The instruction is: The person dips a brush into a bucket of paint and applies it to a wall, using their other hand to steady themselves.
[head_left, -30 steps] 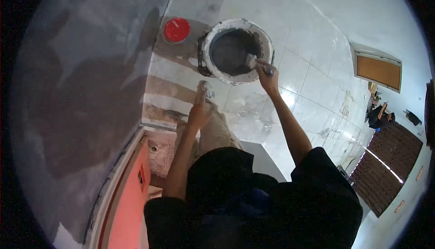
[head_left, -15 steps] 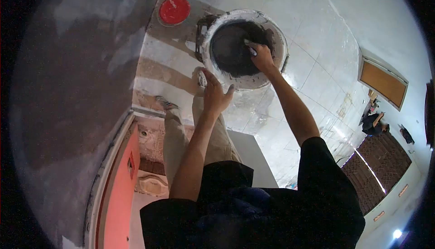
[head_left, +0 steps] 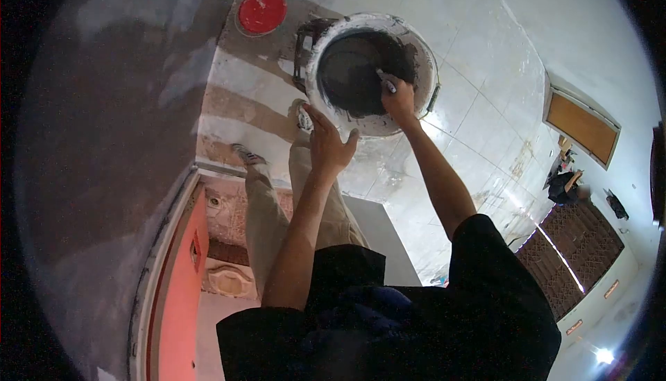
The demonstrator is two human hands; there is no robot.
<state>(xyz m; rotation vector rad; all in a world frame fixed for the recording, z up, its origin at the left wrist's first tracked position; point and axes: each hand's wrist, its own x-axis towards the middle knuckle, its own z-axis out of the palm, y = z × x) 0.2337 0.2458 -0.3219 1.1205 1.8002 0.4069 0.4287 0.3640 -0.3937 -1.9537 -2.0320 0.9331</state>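
- I saw the round bucket [head_left: 430, 69] standing on the glossy tiled floor [head_left: 472, 79], its pale rim crusted and smeared.
- Smooth, wet-looking grey mix [head_left: 350, 69] lay inside.
- The right hand [head_left: 398, 100] was closed around a small hand tool [head_left: 390, 86] over the mix, further in from the rim than a second earlier.
- The left hand [head_left: 331, 145], blurred then, now spread open by the rim; I couldn't tell if they touched.
- A red-topped round tub [head_left: 262, 11] sat nearby.
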